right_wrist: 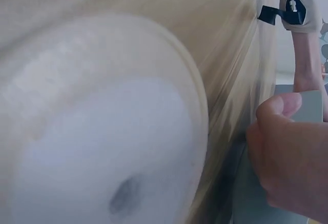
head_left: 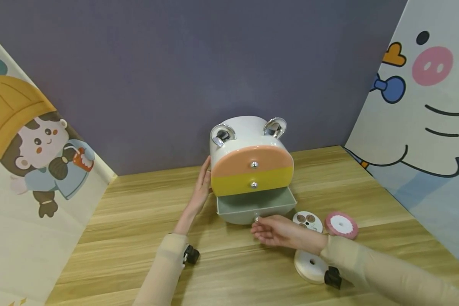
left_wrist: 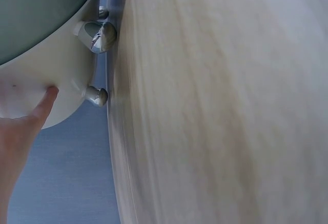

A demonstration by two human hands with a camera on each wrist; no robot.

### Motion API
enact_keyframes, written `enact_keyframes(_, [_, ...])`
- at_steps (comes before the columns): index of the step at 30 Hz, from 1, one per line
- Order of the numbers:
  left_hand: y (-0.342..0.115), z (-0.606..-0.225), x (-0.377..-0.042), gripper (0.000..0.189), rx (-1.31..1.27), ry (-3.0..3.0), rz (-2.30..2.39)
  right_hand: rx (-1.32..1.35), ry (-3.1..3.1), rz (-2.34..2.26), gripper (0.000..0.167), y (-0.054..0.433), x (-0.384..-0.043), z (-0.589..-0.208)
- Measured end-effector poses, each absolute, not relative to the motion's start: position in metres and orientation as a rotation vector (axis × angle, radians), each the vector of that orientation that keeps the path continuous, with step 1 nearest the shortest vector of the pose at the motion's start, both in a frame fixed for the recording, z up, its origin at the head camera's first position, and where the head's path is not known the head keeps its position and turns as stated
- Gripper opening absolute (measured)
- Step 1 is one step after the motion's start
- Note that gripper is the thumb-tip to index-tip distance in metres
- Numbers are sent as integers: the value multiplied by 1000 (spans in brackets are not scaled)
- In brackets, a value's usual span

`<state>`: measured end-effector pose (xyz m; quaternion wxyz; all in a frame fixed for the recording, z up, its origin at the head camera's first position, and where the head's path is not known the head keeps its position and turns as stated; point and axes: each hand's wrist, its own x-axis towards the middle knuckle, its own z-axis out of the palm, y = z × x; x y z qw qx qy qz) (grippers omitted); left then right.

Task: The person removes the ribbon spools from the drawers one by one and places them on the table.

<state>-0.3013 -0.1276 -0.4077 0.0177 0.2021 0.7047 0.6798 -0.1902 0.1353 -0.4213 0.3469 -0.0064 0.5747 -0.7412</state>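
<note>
A small rounded drawer cabinet (head_left: 248, 131) stands on the table against the back wall, white-topped with two shiny silver ear-like rings. Its orange drawer front (head_left: 233, 163) and yellow drawer front (head_left: 229, 183) are flush, while the grey-green bottom drawer (head_left: 233, 217) is pulled out, its visible inside bare. My left hand (head_left: 200, 191) rests on the cabinet's left side, fingers straight; a fingertip touches the white shell (left_wrist: 66, 75) in the left wrist view. With thumb and fingers my right hand (head_left: 277, 231) pinches the bottom drawer's knob (head_left: 256, 218), mostly hidden by the fingertips.
Right of the drawer lie a white disc with brown circles (head_left: 315, 224) and a pink-rimmed ribbon spool (head_left: 341, 225). A cream ribbon spool (head_left: 309, 267) sits under my right forearm and looms large in the right wrist view. Printed cartoon panels (head_left: 436, 127) flank the table.
</note>
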Motion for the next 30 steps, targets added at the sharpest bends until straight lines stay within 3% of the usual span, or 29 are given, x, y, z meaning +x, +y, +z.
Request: enact_keyframes(30, [-128, -409, -301, 53, 645, 2179, 2104, 30, 1520, -1939, 28, 129, -224, -418])
